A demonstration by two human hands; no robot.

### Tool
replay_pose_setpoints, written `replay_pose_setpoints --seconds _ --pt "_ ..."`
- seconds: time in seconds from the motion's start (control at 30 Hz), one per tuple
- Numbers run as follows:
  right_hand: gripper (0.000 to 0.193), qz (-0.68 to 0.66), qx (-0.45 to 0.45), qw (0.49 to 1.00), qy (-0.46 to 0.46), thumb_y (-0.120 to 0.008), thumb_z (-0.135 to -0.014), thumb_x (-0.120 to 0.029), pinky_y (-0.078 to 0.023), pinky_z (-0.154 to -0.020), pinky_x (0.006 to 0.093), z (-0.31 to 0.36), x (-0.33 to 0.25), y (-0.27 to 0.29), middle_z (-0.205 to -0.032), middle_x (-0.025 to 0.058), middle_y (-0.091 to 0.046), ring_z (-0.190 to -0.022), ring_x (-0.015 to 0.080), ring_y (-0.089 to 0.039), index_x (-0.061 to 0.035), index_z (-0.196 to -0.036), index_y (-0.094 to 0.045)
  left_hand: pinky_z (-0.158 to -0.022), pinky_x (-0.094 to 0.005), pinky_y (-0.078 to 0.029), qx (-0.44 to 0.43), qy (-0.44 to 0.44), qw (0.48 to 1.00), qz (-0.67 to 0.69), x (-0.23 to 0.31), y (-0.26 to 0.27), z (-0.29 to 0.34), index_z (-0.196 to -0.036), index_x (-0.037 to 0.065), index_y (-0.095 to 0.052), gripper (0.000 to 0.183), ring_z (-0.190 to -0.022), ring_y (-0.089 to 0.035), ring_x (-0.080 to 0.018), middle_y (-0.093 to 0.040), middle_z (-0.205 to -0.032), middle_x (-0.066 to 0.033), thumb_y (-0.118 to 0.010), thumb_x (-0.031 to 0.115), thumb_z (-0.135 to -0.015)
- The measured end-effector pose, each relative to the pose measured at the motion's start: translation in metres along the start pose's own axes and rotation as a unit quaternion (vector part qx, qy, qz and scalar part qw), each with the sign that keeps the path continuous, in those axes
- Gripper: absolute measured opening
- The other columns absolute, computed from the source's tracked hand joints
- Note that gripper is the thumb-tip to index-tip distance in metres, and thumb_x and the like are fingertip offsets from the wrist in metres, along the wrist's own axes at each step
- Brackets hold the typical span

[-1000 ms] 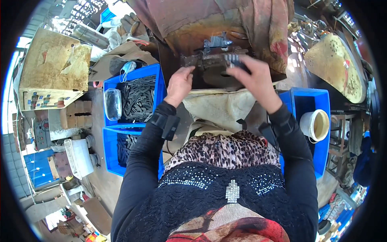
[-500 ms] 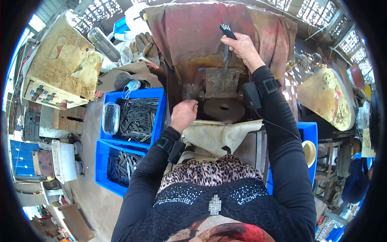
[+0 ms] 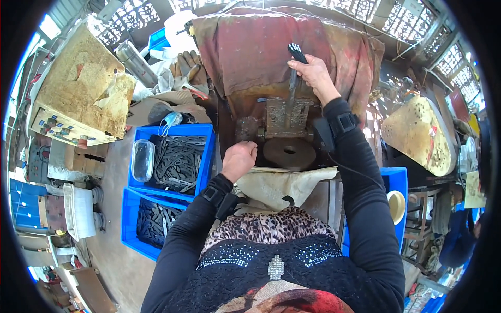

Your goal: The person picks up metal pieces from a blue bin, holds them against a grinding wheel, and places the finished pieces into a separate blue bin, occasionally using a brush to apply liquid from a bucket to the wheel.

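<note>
My right hand (image 3: 313, 75) is raised at the far side, its fingers closed on a bundle of thin dark strips (image 3: 297, 52) with bright ends. Just below it, an upright metal bar (image 3: 292, 88) rises from a worn metal block (image 3: 286, 116); whether the hand also touches the bar I cannot tell. In front of the block lies a round dark disc (image 3: 302, 155) with a hole in its middle. My left hand (image 3: 239, 159) is curled closed near the disc's left side, over the edge of a pale cloth (image 3: 276, 185). Anything in its fingers is hidden.
Two blue bins (image 3: 210, 151) of dark metal strips (image 3: 175, 161) stand at my left, a clear plastic box (image 3: 142, 159) in one. Another blue bin (image 3: 399, 182) with a cream bowl (image 3: 395, 206) is at my right. A reddish cloth (image 3: 266, 52) drapes the machine; work gloves (image 3: 188, 70) lie beside it.
The whole view has shifted slightly, with the machine sitting a little lower in the picture. Both hands keep about the same places and grips.
</note>
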State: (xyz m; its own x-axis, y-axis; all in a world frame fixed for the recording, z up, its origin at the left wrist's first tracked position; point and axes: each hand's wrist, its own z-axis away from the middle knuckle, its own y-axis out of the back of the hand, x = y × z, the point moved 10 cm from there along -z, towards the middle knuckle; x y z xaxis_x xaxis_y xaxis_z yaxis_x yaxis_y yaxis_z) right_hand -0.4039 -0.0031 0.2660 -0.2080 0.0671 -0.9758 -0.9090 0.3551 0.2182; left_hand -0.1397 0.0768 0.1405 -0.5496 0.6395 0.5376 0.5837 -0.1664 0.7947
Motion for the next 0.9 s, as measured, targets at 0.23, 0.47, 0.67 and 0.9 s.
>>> replay_pose_setpoints --seconds 0.23,0.47,0.67,0.9 --pt "0.015 -0.212 -0.070 0.970 -0.093 -0.065 -0.090 -0.012 -0.041 -0.052 0.0224 0.082 0.062 0.000 -0.085 0.0023 -0.064 -0.062 0.0083 -0.055 -0.0040 -0.102 -0.062 -0.074 -0.0428 -0.054 -0.008 -0.004 1.000 -0.001 -0.001 0.003 -0.003 -0.090 0.006 -0.069 0.012 -0.084 -0.065 -0.0351 -0.069 -0.089 -0.0145 -0.062 0.015 -0.085" --pt "0.016 -0.127 -0.029 0.985 -0.111 -0.061 -0.091 -0.005 -0.053 -0.063 0.0258 0.138 0.103 0.022 -0.098 0.0090 -0.068 -0.078 0.0139 -0.066 0.0005 -0.105 -0.060 -0.075 -0.0445 -0.053 -0.004 -0.026 1.000 0.004 -0.004 -0.005 -0.005 -0.091 0.008 -0.069 0.014 -0.086 -0.065 -0.0352 -0.069 -0.091 -0.0149 -0.059 0.017 -0.086" --pt "0.017 -0.123 -0.028 0.983 -0.131 -0.062 -0.091 -0.005 -0.055 -0.064 0.0257 0.163 0.127 0.035 -0.099 0.0100 -0.069 -0.080 0.0149 -0.068 0.0015 -0.106 -0.061 -0.077 -0.0412 -0.054 -0.015 0.000 1.000 -0.015 -0.001 -0.006 -0.005 -0.094 0.007 -0.072 0.015 -0.088 -0.066 -0.0351 -0.070 -0.093 -0.0159 -0.062 0.016 -0.088" --pt "0.017 -0.130 -0.043 0.982 -0.128 -0.062 -0.091 -0.006 -0.055 -0.063 0.0251 0.174 0.134 0.035 -0.098 0.0095 -0.070 -0.080 0.0144 -0.068 0.0009 -0.107 -0.061 -0.077 -0.0414 -0.053 -0.007 0.014 1.000 -0.026 -0.005 -0.005 -0.003 -0.094 0.007 -0.072 0.016 -0.088 -0.066 -0.0351 -0.070 -0.093 -0.0158 -0.062 0.018 -0.088"
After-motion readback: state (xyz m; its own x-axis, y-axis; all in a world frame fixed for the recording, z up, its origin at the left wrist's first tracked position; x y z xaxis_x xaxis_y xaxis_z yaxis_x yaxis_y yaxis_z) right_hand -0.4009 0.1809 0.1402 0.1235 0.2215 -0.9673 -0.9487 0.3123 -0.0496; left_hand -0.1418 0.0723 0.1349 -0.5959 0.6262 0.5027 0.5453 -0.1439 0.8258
